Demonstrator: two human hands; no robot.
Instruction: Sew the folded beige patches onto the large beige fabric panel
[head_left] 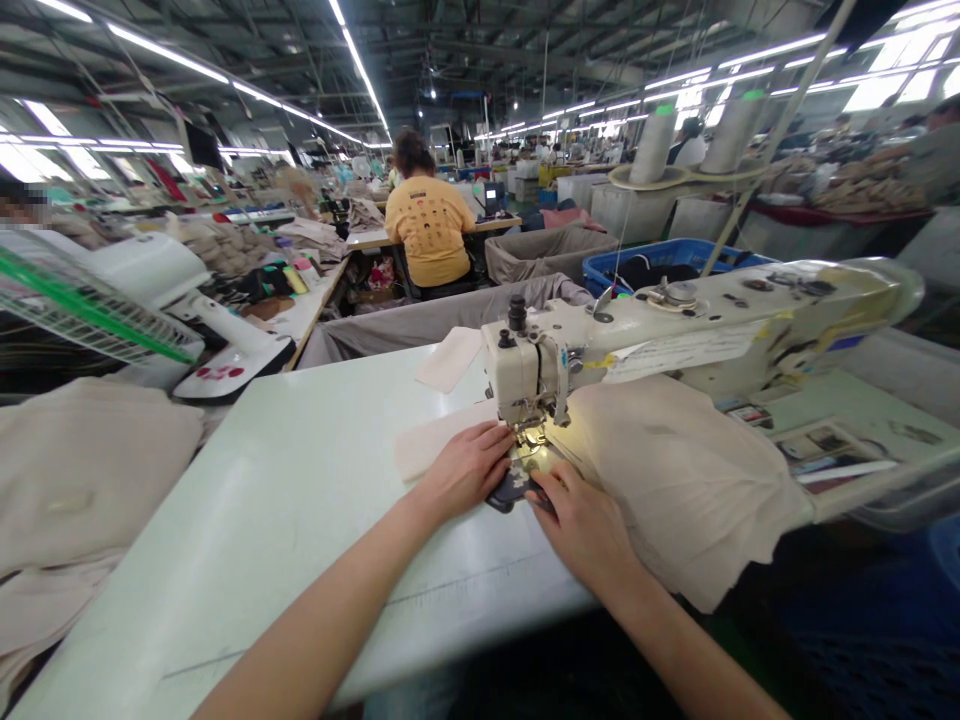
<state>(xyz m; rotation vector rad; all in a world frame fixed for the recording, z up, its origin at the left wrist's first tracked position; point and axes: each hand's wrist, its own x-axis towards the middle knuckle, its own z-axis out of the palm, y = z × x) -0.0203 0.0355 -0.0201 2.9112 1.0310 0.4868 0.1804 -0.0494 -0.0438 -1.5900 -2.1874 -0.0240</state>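
Note:
A white sewing machine stands on a pale green table, its lamp lighting the metal plate under the needle. My left hand lies left of the needle, fingers stretched flat toward the presser foot, beside a beige cloth strip. Just in front of the needle, my right hand has its fingers bent and thumb drawn in; whatever is between the fingertips is hidden. A large beige cloth spreads from the needle area behind my right hand and hangs over the table's front edge.
A loose beige cloth piece lies left of the machine head. A white fan and a beige cloth pile are at left. Beyond the table are a grey cloth-lined bin, a blue basket and a seated person in yellow.

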